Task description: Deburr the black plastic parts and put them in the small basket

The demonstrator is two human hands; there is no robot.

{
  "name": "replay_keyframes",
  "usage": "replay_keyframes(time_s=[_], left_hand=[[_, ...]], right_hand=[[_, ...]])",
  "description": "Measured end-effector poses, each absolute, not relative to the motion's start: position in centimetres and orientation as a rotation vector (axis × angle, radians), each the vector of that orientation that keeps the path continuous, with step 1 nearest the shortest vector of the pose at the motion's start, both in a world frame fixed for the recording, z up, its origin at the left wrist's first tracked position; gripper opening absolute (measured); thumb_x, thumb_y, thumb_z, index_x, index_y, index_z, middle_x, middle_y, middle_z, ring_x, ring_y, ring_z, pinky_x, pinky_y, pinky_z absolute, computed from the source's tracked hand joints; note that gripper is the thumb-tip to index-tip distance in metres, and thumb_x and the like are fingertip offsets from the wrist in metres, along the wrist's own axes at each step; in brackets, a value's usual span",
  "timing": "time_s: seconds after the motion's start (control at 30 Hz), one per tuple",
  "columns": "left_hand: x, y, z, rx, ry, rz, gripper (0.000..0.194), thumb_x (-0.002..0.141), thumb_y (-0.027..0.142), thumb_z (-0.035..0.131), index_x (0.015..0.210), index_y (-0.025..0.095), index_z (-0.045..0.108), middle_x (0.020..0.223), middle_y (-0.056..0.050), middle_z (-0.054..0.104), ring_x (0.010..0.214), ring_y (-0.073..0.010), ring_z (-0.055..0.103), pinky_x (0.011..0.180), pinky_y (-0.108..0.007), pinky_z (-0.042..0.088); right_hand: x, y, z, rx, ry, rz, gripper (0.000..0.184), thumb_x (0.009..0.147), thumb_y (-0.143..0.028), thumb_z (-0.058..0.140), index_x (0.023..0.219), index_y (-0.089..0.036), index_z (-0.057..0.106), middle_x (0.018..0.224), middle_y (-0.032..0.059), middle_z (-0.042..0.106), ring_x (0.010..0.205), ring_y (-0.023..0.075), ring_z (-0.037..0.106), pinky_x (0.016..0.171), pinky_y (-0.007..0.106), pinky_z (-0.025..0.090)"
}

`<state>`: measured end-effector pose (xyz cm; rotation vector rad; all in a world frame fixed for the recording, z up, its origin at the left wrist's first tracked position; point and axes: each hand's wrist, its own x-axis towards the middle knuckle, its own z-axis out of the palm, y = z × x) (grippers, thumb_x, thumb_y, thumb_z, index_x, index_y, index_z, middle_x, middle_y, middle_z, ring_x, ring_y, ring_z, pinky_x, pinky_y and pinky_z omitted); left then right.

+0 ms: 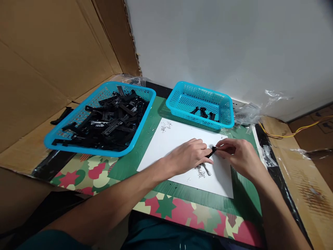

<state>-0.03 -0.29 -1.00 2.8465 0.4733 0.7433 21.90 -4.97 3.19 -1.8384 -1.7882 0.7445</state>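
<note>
One black part [213, 151] above the white sheet [153, 152] — left hand [191, 154] gripping it, right hand [238, 154] pinching its far end — metal pieces [200, 172] on the sheet, larger blue basket [90, 150] left of it, smaller blue basket [197, 119] behind it

Large basket [85, 151] left on worktop [122, 170], heaped parts [117, 121] inside. Small basket [179, 114] right, few parts in. Paper sheet [187, 133] before it: bit pile [165, 127] back-left, 2nd pile [199, 173] front, rod [206, 169] beside.
</note>
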Motion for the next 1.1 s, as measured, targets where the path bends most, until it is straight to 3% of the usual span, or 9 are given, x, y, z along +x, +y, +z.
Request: replay_keyframes(time_s=[0.2,0.5,0.73,0.9,1.1], left_hand=[[-0.1,-0.2,-0.9,2.817,0.487,0.694,0.029,0.104,0.04,0.06,0.11,0.013,0.07,0.087,-0.007,0.07,0.087,-0.0229,0.062,0.083,-0.036,0.046],[-0.3,-0.3,-0.5,2.749,0.562,0.683,0.029,0.104,0.037,0.061,0.113,0.012,0.072,0.089,-0.006,0.069,0.087,-0.0221,0.062,0.082,-0.034,0.047],[-0.5,-0.2,-0.1,2.652,0.646,0.74,0.033,0.105,0.032,0.061,0.133,0.017,0.068,0.098,-0.006,0.067,0.093,-0.0215,0.063,0.085,-0.037,0.05],[-0.6,-0.2,0.0,2.327,0.703,0.814,0.022,0.105,0.023,0.06,0.12,0.02,0.075,0.102,-0.005,0.061,0.093,-0.0186,0.063,0.083,-0.033,0.052],[-0.5,-0.3,1.1,2.01,0.789,0.729,0.023,0.107,0.033,0.056,0.108,0.02,0.074,0.1,-0.004,0.059,0.084,-0.0155,0.058,0.076,-0.03,0.048]], right_hand=[[22.1,-5.2,3.0,-1.837,-1.823,0.657,0.026,0.092,-0.038,0.065,0.082,-0.02,0.08,0.075,0.0072,0.079,0.063,0.0216,0.07,0.059,0.031,0.046],[22.8,-5.3,2.7,-1.858,-1.794,0.615,0.022,0.089,-0.035,0.066,0.085,-0.02,0.081,0.073,0.0046,0.076,0.062,0.0192,0.065,0.061,0.031,0.045],[22.9,-5.4,2.4,-1.879,-1.847,0.612,0.012,0.084,-0.028,0.072,0.087,-0.023,0.083,0.079,0.0032,0.073,0.07,0.019,0.063,0.068,0.031,0.044],[22.8,-5.2,2.4,-1.831,-1.861,0.702,0.011,0.084,-0.019,0.069,0.082,-0.022,0.079,0.081,0.0033,0.074,0.074,0.0194,0.065,0.071,0.03,0.045],[22.7,-5.9,3.8,-1.413,-1.852,0.753,0.014,0.096,-0.03,0.07,0.085,-0.023,0.076,0.087,0.0052,0.073,0.082,0.0205,0.065,0.076,0.033,0.049]])
